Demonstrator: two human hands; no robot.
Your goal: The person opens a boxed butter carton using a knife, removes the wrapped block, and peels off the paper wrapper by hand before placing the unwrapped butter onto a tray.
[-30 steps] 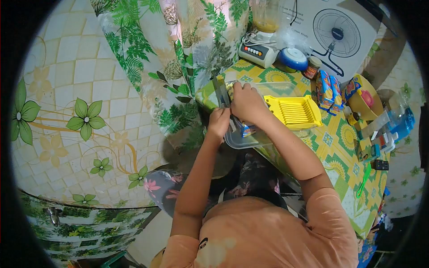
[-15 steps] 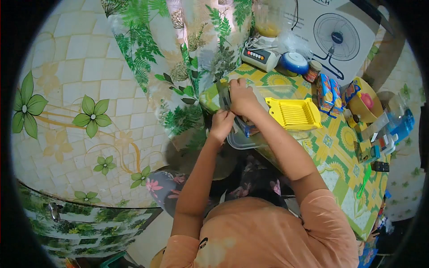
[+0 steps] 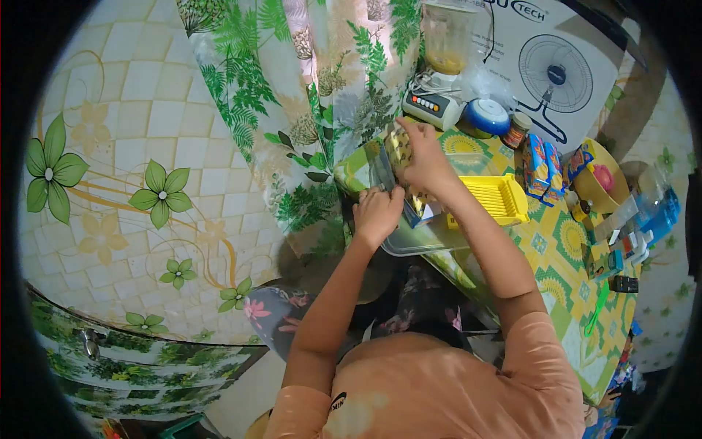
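My right hand [image 3: 426, 157] is closed around the upper part of a long packet patterned in yellow and dark tones [image 3: 398, 146]. The packet lies over a clear plastic container [image 3: 413, 247] at the near left corner of the table. My left hand [image 3: 379, 216] has its fingers bent over the container's left edge, close to the packet's lower end. Inside the container, below my right wrist, a blue and white piece of packaging [image 3: 424, 215] partly shows. A yellow slotted plastic tray [image 3: 497, 199] rests on the container's right side, partly behind my right forearm.
Behind stand a blender [image 3: 433, 106], a blue bowl [image 3: 486, 117], a jar [image 3: 517, 130] and blue packets [image 3: 541, 167]. To the right are a yellow bucket [image 3: 601, 183], bottles and a green utensil [image 3: 597, 309]. A leafy curtain [image 3: 292, 132] hangs at the left.
My hands have moved slightly apart, the right one up and right. The patterned packet now shows beneath my right hand. The whole view has shifted slightly.
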